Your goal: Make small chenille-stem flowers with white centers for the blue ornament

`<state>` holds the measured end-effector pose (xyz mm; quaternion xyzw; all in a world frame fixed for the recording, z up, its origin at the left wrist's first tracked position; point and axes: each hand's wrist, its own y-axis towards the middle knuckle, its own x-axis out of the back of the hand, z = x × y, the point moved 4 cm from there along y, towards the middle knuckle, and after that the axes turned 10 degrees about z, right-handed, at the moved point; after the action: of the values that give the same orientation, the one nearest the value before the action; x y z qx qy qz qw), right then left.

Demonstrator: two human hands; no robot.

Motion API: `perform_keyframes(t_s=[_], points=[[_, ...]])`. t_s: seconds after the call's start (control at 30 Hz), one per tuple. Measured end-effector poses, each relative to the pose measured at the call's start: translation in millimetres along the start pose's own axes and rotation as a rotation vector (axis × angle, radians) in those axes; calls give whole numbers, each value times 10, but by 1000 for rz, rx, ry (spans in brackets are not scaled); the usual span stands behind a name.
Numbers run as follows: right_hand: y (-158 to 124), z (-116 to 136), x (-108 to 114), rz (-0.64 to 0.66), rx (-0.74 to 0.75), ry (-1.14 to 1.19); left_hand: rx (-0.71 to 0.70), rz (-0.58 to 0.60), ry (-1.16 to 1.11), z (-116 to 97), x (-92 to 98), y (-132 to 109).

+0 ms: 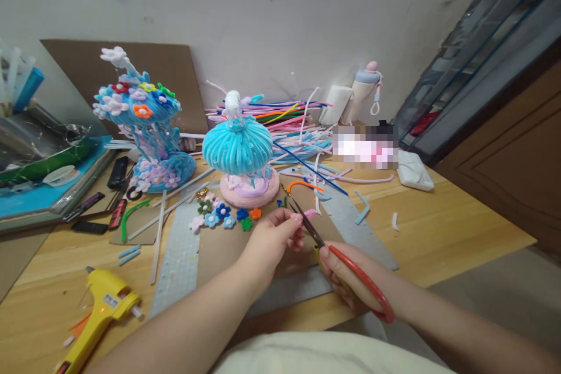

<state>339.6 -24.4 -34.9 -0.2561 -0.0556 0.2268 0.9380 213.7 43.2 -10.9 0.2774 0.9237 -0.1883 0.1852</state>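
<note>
Nearest, at the left edge of the bench (438, 228), a yellow glue gun (103, 310) is lying on its side, well apart from both hands. The right hand (346, 280) is holding the red-handled scissors (339, 257). Its grip is clamped through and around the loops, and the dark blades are pointing up and away, standing slightly apart.

Just beyond, the left hand (272, 239) is pinching a short pink pipe-cleaner piece (310, 212), with thumb and fingertips closed on one end. The free end is sticking out to the right, at the blade tips; I cannot tell whether it is touching them.

The piece is looking very light, fuzzy and soft, probably over a thin wire core, so it should bend easily and hold its bend. The fluff is likely grippy rather than slippery. Pinching close beside the blades seems the steadiest hold.

Farther off, small pipe-cleaner flowers (223, 216) are lying on cardboard. Behind them a blue domed figure (239, 149) is standing upright, with a loose pile of pipe cleaners (289, 117) against the wall.
</note>
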Motion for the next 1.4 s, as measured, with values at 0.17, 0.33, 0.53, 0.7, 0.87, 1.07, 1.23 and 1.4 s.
perform_keyframes(t_s=[0.17,0.33,0.53,0.7,0.87,1.07,1.23,1.4], points=[[131,81,86,-47,-52,9,68,-30,-4,-7,49,205],[214,80,224,8,-9,-179,150,-20,-24,29,88,381],[208,113,246,58,21,-182,200,-26,-44,81,109,419],[205,179,262,-26,15,-176,210,-29,-42,74,77,451],[284,251,427,-100,1,-235,208,-43,-7,66,53,428],[389,498,892,-186,43,-522,164,-79,50,-19,222,78],[361,671,1040,-265,12,-937,123,-83,68,-124,423,-306],[465,624,989,-371,-123,-1234,66,-158,77,-145,580,-516]])
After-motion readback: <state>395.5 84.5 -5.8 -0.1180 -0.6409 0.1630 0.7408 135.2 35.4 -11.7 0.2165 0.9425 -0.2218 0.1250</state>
